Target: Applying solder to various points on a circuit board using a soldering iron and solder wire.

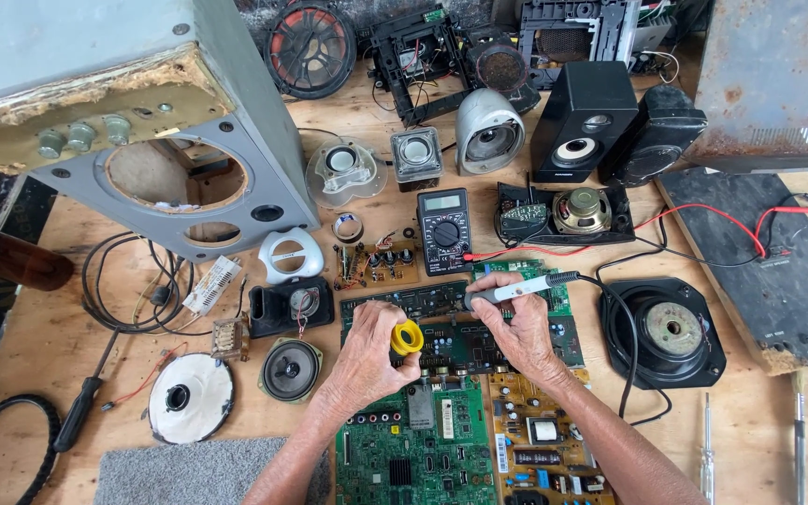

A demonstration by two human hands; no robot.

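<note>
My left hand (373, 355) is closed around a small yellow solder spool (407, 338), held just above a dark circuit board (451, 341). My right hand (516, 323) grips a white soldering iron (516, 290) with a black cord, its tip pointing left over the same board. The two hands are close together near the board's middle. A green circuit board (418, 449) and an orange-brown power board (540, 440) lie under my forearms.
A black multimeter (444, 231) with red leads sits behind the boards. Several loose speakers (670, 332) and speaker boxes (582, 120) crowd the wooden bench. A large grey speaker cabinet (170, 122) stands at the left. Screwdrivers (81, 411) lie at both sides.
</note>
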